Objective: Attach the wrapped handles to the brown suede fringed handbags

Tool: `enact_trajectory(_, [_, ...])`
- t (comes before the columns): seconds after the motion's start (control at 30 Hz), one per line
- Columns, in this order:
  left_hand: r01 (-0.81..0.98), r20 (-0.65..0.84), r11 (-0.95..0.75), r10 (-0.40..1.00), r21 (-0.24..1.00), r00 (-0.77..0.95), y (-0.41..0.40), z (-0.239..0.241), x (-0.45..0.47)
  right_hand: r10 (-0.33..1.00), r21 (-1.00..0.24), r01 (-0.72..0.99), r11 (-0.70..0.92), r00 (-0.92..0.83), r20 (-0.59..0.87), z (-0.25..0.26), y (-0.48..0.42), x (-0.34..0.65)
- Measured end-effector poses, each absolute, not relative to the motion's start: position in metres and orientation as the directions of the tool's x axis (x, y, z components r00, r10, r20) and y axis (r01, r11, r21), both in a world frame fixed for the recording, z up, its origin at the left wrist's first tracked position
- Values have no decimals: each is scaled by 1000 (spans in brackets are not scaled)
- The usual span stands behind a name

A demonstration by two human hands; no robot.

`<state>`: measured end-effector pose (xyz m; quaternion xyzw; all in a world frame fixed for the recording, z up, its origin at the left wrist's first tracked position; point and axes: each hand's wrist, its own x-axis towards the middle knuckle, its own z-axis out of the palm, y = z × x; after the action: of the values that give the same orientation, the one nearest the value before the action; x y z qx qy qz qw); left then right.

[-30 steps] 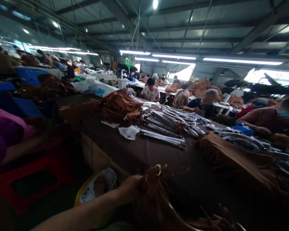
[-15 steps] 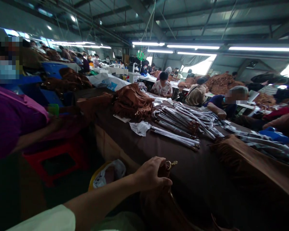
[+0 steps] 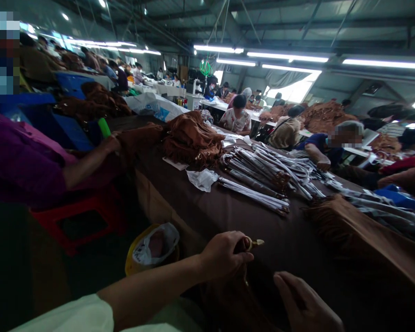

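My left hand (image 3: 226, 253) is closed round the top of a brown suede-like piece (image 3: 228, 297) that hangs down over the near side of the table into shadow. A gold-coloured metal clasp (image 3: 257, 243) sticks out to the right past its thumb and forefinger. Lower right, my right hand (image 3: 307, 302) has come in with fingers curled and tips close together, apart from the clasp. Whatever it may hold is hidden. Beyond both hands lie strips in pale wrapping (image 3: 252, 191) with brown ends, and a heap of brown fringed suede (image 3: 192, 136).
A fringed brown piece (image 3: 370, 221) lies on the dark tabletop (image 3: 200, 214) at right. Below its left edge stands a yellow bin (image 3: 133, 258) with a plastic liner. A co-worker in a purple sleeve (image 3: 31, 161) sits at left by a red stool (image 3: 72, 212). Other people work further back.
My right hand has entered from the bottom right. My left hand has shifted slightly right, its fingers closing nearer the clasp. The co-worker at left has reached toward the table's brown material.
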<state>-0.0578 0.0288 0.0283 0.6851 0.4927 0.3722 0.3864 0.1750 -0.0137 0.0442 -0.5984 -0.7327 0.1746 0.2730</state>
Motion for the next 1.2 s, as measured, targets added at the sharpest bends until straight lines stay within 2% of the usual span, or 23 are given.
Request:
enact_trajectory(0.07, [396, 125, -219, 960, 892, 249, 28, 28, -58, 973, -578, 799, 166, -38, 228, 51, 1, 150])
enact_trajectory(0.13, [402, 123, -227, 955, 887, 269, 28, 28, -59, 980, -585, 802, 120, -2, 199, 57, 9, 132])
enact_trajectory(0.33, [407, 134, -251, 947, 878, 294, 26, 29, -61, 984, -620, 765, 174, -119, 129, 56, 22, 125])
enact_trajectory(0.5, [391, 147, -257, 946, 884, 289, 27, 26, -58, 994, -644, 757, 108, -102, 46, 42, 29, 137])
enact_trajectory(0.6, [379, 125, -220, 957, 899, 261, 28, 23, -56, 996, -593, 801, 83, -58, 61, 43, 26, 141])
enact_trajectory(0.7, [353, 116, -200, 962, 914, 246, 27, 21, -53, 975, -455, 889, 50, 56, 217, 53, 18, 142])
enact_trajectory(0.77, [343, 125, -207, 961, 916, 246, 25, 19, -50, 927, -382, 914, 137, 17, 374, 58, 15, 140])
enact_trajectory(0.83, [350, 142, -223, 960, 910, 242, 23, 17, -47, 860, -298, 897, 327, -152, 488, 60, 15, 136])
enact_trajectory(0.9, [370, 168, -250, 956, 895, 239, 21, 16, -45, 815, -231, 852, 470, -317, 486, 58, 18, 132])
enact_trajectory(0.97, [382, 195, -277, 951, 882, 238, 20, 14, -44, 821, -234, 827, 511, -390, 416, 51, 21, 129])
enact_trajectory(1.07, [363, 232, -320, 936, 875, 265, 20, 13, -46, 841, -280, 814, 509, -401, 363, 40, 21, 130])
enact_trajectory(1.2, [362, 248, -358, 916, 861, 316, 21, 13, -49, 826, -259, 821, 508, -379, 418, 33, 18, 135])
